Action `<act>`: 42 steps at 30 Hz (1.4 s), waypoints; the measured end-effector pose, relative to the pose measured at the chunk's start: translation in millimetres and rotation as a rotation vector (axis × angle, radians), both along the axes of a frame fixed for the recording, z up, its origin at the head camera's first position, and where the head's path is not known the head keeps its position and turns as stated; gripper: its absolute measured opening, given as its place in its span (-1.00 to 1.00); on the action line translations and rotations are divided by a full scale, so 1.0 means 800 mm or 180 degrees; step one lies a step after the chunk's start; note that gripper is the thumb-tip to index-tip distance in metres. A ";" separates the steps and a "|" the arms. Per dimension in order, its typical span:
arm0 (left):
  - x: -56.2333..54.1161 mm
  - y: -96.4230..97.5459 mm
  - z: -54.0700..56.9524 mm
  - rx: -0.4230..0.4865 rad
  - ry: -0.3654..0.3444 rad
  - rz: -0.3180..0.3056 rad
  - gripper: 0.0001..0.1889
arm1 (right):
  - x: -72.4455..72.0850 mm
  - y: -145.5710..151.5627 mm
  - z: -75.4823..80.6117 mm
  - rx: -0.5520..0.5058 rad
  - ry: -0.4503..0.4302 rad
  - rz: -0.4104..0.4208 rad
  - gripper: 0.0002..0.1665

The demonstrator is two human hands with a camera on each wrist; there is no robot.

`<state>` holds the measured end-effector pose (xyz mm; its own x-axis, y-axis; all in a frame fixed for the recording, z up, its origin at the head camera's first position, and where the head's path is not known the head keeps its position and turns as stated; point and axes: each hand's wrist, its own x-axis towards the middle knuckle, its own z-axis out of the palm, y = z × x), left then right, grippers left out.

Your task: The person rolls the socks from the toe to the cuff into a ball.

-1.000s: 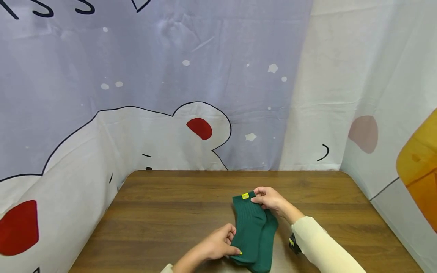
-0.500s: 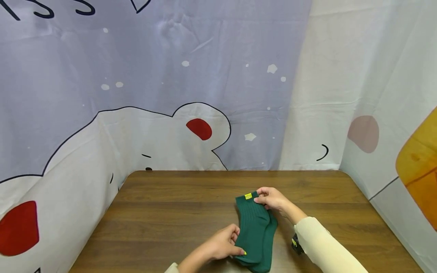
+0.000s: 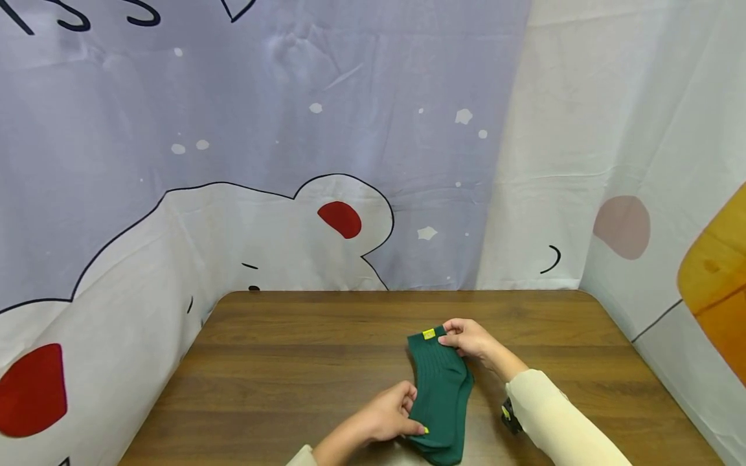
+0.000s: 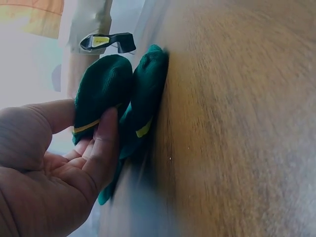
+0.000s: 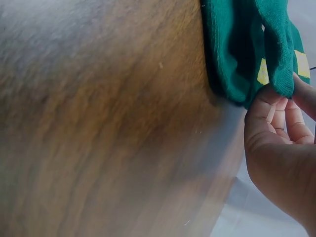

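Two ribbed green socks lie one over the other on the table, nearly lined up. The upper sock (image 3: 436,398) carries a yellow label (image 3: 429,334) at its cuff. Only a strip of the lower sock (image 3: 463,404) shows along the right side. At the toe end, my left hand (image 3: 389,412) pinches the upper sock between thumb and fingers. My right hand (image 3: 471,340) pinches the cuff beside the label. In the left wrist view the upper sock's toe (image 4: 104,79) is slightly raised beside the lower sock (image 4: 148,81), which rests on the wood.
The brown wooden table (image 3: 280,362) reaches back to a printed cloth curtain (image 3: 262,239). More printed cloth hangs at the right side (image 3: 653,272). A small black device (image 3: 510,415) sits at the right sleeve.
Both hands have shifted slightly to the right with the upper sock. It now covers more of the lower sock, which has stayed nearly in place.
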<state>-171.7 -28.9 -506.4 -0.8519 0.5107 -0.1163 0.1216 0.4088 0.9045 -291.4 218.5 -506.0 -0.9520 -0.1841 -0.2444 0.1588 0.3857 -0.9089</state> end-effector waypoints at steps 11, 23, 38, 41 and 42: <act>0.001 0.010 -0.003 0.0023 -0.0024 0.0019 -0.56 | 0.001 0.006 -0.001 -0.0026 -0.0028 -0.0009 -0.69; 0.001 0.025 -0.013 0.0598 -0.0540 0.0034 -0.59 | 0.000 0.015 -0.001 -0.0011 -0.0075 -0.0060 -0.68; 0.003 0.032 -0.012 -0.0119 -0.0070 0.0066 -0.58 | -0.001 0.024 -0.011 -0.0025 -0.0133 -0.0088 -0.69; 0.003 0.031 -0.010 -0.0388 0.0055 0.0005 -0.57 | 0.000 0.024 -0.012 -0.0014 -0.0137 -0.0063 -0.70; 0.003 0.031 -0.009 -0.0488 0.0097 -0.0017 -0.56 | 0.001 0.024 -0.012 -0.0015 -0.0132 -0.0042 -0.70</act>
